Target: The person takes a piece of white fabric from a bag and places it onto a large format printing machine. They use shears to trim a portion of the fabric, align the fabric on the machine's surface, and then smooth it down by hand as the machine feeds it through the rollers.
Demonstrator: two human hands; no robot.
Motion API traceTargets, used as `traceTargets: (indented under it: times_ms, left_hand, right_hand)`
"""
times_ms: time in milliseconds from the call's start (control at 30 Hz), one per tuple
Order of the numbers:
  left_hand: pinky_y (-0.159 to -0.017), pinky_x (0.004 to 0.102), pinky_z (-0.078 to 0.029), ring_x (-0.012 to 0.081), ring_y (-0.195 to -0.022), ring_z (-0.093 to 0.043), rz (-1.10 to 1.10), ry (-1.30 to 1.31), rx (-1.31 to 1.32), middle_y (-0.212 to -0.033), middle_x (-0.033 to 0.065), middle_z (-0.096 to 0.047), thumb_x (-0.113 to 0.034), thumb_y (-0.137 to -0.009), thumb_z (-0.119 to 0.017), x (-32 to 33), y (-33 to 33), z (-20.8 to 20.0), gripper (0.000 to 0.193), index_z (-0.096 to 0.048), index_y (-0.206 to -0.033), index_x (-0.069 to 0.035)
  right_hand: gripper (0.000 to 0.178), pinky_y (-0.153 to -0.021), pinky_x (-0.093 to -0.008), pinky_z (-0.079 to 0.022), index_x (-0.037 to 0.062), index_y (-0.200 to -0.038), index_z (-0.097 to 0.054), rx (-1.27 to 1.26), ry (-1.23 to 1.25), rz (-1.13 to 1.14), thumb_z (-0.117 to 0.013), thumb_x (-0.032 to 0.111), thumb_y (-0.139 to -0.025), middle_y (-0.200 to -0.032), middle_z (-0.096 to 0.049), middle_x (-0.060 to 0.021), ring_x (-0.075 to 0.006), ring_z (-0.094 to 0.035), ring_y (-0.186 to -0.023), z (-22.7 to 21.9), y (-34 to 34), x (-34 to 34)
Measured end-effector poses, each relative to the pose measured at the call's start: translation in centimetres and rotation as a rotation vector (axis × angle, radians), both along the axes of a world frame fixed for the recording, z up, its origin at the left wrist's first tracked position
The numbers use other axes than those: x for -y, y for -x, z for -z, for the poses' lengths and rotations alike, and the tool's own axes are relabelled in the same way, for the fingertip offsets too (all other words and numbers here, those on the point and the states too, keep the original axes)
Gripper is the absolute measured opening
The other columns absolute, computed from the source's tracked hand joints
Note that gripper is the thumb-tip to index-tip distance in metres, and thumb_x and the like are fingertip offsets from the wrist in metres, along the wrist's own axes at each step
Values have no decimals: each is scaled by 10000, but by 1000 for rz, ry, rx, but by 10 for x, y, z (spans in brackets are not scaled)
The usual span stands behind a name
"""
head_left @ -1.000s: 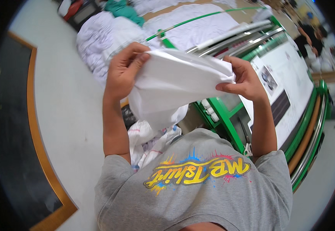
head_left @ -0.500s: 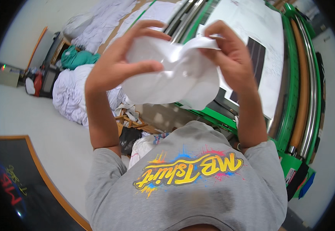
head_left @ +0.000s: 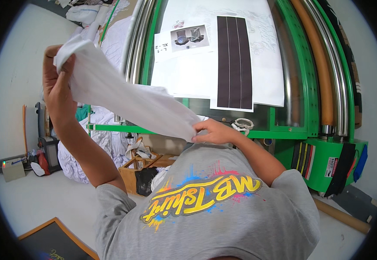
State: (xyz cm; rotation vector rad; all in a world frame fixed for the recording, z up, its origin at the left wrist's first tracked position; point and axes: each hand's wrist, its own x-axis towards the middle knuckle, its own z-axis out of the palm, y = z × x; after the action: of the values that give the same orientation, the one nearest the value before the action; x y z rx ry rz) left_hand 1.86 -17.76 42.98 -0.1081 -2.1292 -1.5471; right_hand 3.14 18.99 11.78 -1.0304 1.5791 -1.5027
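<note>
1. Facing a green machine and wearing a grey T-shirt with bright lettering across the chest.
2. Holding a white cloth in both hands, suspending it in a slanting band from a spot left of the green machine down to the near rail of that machine.
3. Gripping the upper end in the left hand, raised to the left of the green machine; closing the thumb against the fingers, with the cloth partly hiding the fingertips.
4. Pinching the lower end in the right hand, at the green machine's near rail; holding thumb and fingers narrowly together on the cloth, leaving any contact with the rail impossible to tell.
5. Seeing a white sheet lying flat on top of the green machine, bearing a dark striped panel and, left of that, a printed paper.
6. Seeing a white looped object at the green machine's near rail.
7. Seeing an orange-brown roller and shiny metal rods running along the green machine's right side.
8. Seeing heaped white fabric to the green machine's left.
</note>
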Motion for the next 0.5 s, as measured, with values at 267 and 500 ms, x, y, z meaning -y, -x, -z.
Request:
traceTargets:
  times_ms: [267, 500]
  left_hand:
    - [-843, 235, -527, 110, -956, -686, -81, 423, -167, -1210, 80, -784, -181, -1025, -840, -9, 196, -11, 413, -708, -1396, -55]
    - [-1007, 407, -553, 283, -1123, -751, 127, 491, -163, -1183, 212, -820, -290, -1004, -856, -125, 460, 139, 470, -764, -1301, 63]
  right_hand:
    - [452, -957, -294, -556, -36, -1339, -770, 392, -133, 375, -911, 172, -964, -1143, -812, -47, -109, -701, -1041, -19, 27, -103]
    - [346, -932, -327, -589, -61, -1277, -773, 579, -142, 838, -832, 191, -1046, -1137, -825, -82, -132, -736, -1012, 53, 40, -121]
